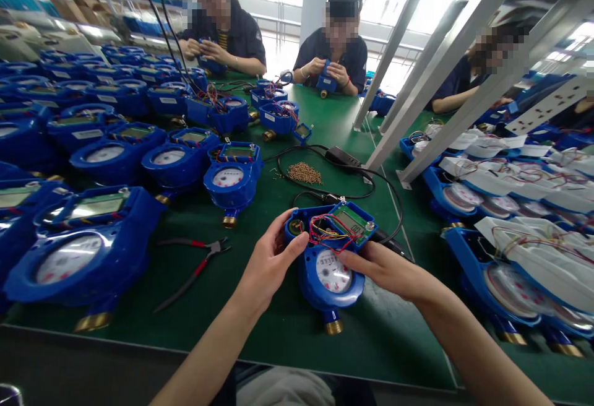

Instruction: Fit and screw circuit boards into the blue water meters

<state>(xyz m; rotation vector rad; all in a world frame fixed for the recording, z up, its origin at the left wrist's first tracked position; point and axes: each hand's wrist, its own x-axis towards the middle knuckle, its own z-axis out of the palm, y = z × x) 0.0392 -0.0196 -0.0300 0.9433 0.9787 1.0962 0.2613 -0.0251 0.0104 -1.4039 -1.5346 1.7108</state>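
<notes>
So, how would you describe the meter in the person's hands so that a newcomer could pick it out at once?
Find the near side of the green tabletop. There the left hand and right hand hold a blue meter. Unlike the neighbouring meter beyond the left hand, its display sits askew, with loose coloured wires bunched beside it.

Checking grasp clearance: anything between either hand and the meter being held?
Nothing visible: the left hand and right hand both touch the blue meter directly. Loose wires bunch on top, between the hands. Contact underneath is hidden.
</notes>
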